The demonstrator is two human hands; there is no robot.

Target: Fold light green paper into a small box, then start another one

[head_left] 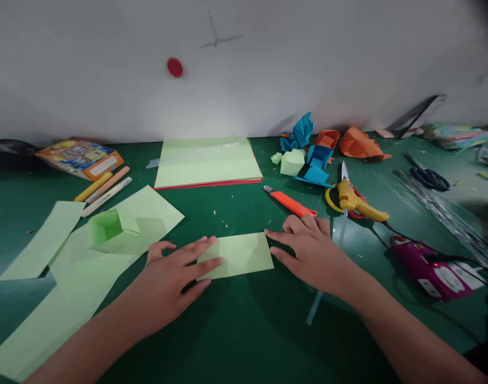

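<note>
A small pale green paper rectangle (pixel 244 255) lies on the green table in front of me. Spread over its left end are the fingers of my left hand (pixel 172 272), pressing it flat. My right hand (pixel 308 250) touches the right edge with its thumb and index finger apart, the other fingers curled. Just beyond the right hand rests an orange utility knife (pixel 289 202). To the left, a folded green paper box (pixel 112 229) stands with its opening showing, on top of larger green paper pieces (pixel 156 208).
A stack of green sheets (pixel 207 162) lies by the wall. At right are scissors (pixel 343 170), a yellow glue gun (pixel 358 200), its cord, a purple device (pixel 431 269) and glue sticks (pixel 447 218). Blue and orange folded papers (pixel 318 162) sit behind. Markers (pixel 103 184) and a box (pixel 84 157) are at left.
</note>
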